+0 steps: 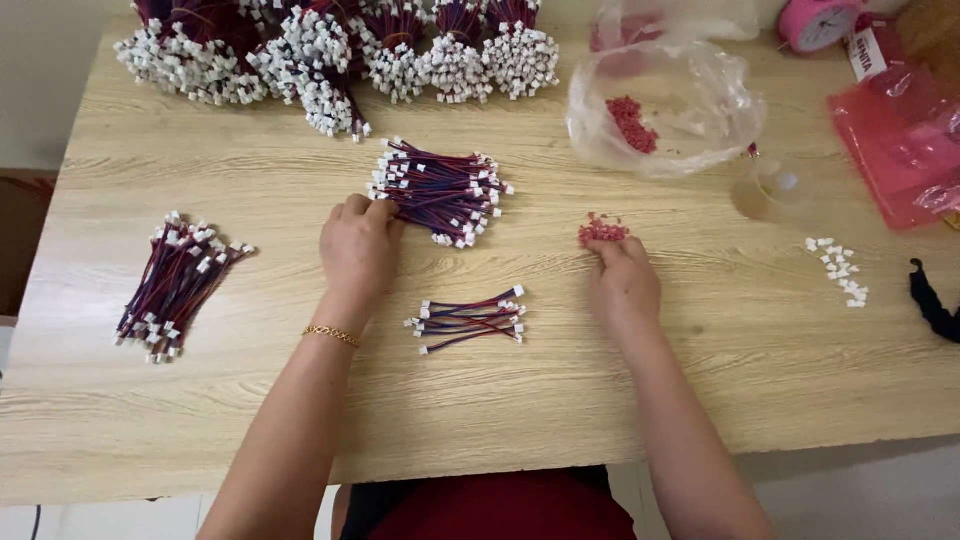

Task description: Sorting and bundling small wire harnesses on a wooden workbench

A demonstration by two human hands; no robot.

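My left hand (357, 247) rests on the wooden table (250, 400), its fingertips touching the left end of a pile of short red-and-blue wire leads with white plug ends (440, 192). My right hand (622, 280) lies palm down, its fingers at a small heap of tiny red pieces (603, 231). Between the two hands lies a small bunch of the same leads (470, 318), untouched. I cannot tell whether either hand has pinched anything.
Another pile of leads (178, 283) lies at the left. Tied bundles of leads (330, 50) line the far edge. A clear bag holding red pieces (665, 105), a red plastic bag (900, 140), loose white plugs (838, 270) and a pink tape roll (818, 22) sit at the right.
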